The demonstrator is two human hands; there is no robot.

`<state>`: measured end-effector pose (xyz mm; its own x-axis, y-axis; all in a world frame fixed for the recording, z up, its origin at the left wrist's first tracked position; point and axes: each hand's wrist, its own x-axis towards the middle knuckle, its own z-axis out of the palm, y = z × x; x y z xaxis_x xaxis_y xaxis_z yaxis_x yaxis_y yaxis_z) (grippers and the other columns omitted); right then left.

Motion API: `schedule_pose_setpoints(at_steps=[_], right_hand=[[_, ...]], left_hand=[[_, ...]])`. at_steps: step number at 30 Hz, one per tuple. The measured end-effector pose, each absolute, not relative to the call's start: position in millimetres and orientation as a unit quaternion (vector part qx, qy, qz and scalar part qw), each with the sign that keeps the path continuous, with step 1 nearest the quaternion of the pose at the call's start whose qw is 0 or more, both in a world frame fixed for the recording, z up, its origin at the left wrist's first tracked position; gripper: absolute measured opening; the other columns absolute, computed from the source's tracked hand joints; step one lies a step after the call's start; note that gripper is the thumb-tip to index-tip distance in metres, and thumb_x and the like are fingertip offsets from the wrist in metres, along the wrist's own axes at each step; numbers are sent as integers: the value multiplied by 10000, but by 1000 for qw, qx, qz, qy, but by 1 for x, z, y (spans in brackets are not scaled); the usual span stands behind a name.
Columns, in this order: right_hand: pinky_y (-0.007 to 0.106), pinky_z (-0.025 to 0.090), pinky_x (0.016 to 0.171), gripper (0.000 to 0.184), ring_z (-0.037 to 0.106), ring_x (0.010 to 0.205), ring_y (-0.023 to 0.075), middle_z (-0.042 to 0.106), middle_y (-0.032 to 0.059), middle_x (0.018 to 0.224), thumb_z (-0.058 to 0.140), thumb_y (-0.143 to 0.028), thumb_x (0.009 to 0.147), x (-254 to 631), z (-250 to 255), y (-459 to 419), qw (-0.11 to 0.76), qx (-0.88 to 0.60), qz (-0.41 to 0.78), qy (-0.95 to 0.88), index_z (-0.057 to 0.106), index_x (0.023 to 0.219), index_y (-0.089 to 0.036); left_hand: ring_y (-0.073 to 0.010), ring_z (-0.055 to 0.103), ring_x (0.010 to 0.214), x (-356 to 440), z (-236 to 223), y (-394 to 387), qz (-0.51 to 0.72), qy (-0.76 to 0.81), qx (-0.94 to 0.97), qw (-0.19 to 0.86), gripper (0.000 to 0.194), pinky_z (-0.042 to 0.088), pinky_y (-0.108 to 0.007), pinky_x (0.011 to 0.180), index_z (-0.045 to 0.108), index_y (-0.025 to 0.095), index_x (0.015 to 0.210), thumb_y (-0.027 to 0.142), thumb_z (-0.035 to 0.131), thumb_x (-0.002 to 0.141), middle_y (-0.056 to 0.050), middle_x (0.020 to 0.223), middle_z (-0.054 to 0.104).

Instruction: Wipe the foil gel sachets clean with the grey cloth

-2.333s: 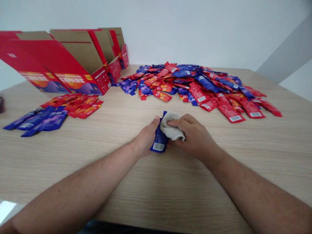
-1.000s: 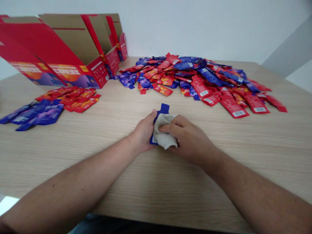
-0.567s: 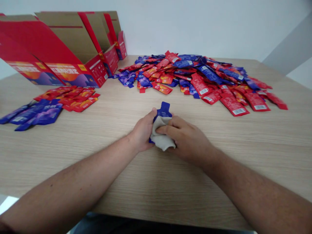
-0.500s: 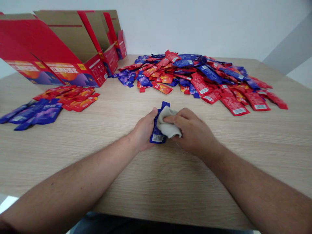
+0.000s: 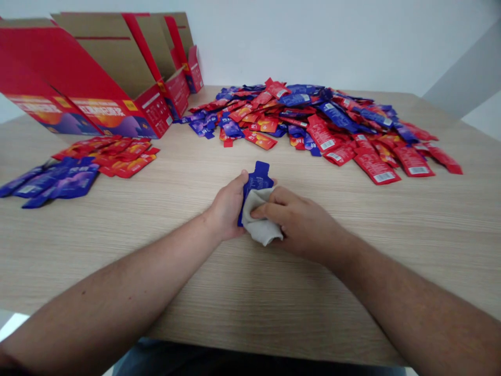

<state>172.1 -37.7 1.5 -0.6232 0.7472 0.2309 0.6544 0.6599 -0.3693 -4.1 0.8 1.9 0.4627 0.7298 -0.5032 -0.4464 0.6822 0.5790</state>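
Note:
My left hand (image 5: 227, 207) grips a blue foil sachet (image 5: 257, 180) upright on the wooden table, with the sachet's spouted top showing above the fingers. My right hand (image 5: 296, 223) presses a crumpled beige cloth (image 5: 260, 224) against the sachet's lower half. The cloth and fingers hide that lower part, including the barcode end. The two hands nearly meet around the sachet, just in front of the large heap of sachets.
A large heap of loose red and blue sachets (image 5: 313, 120) spreads across the far table. At left lie a row of red sachets (image 5: 117, 157) and a row of blue sachets (image 5: 58, 180). Red cardboard display boxes (image 5: 97, 89) stand open along the far left.
The cloth has slid down the sachet toward me, covering the barcode end and uncovering the spouted top. The sachet has turned more upright in my left hand.

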Motion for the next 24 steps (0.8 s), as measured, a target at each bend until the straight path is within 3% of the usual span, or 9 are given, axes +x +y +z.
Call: schedule_pose_setpoints(at_steps=[6,12,16,20,24], right_hand=[[396,552,864,433,662,1020,280,659,127,1163,798,-271,852,170,4,-39,183,-448,94,-870,745,1278,-214],[357,552,833,376,647,943,233,664,72,1081,774,-268,875,166,2,-43,169,-398,110,-895,744,1249,-250],[401,561,877,476,640,1011,269,656,117,1140,759,-211,842,170,0,-38,260,-478,66,-836,719,1316,-208],[389,570,858,443,638,1009,267,668,104,1115,739,-214,846,171,1,-36,263,-429,78,-861,729,1289,-210],[401,567,881,455,635,1012,267,668,104,1095,726,-171,835,174,1,-33,307,-472,51,-825,725,1288,-210]], left_hand=[[-259,749,789,-6,0,5,383,355,189,831,631,584,-379,761,742,102,1114,531,279,1083,-144,921,802],[-255,745,707,-4,6,0,350,389,177,834,658,576,-360,648,750,118,1131,565,269,1083,-111,810,785],[-245,772,861,3,7,-6,388,384,189,816,560,600,-343,780,747,114,1155,483,329,1103,-118,934,811],[-257,770,966,4,5,-9,390,361,208,821,559,596,-362,882,740,106,1243,464,333,1108,-136,1033,812],[-225,733,733,2,4,-10,374,365,231,820,553,585,-344,725,739,109,1197,468,327,1110,-117,877,786]])
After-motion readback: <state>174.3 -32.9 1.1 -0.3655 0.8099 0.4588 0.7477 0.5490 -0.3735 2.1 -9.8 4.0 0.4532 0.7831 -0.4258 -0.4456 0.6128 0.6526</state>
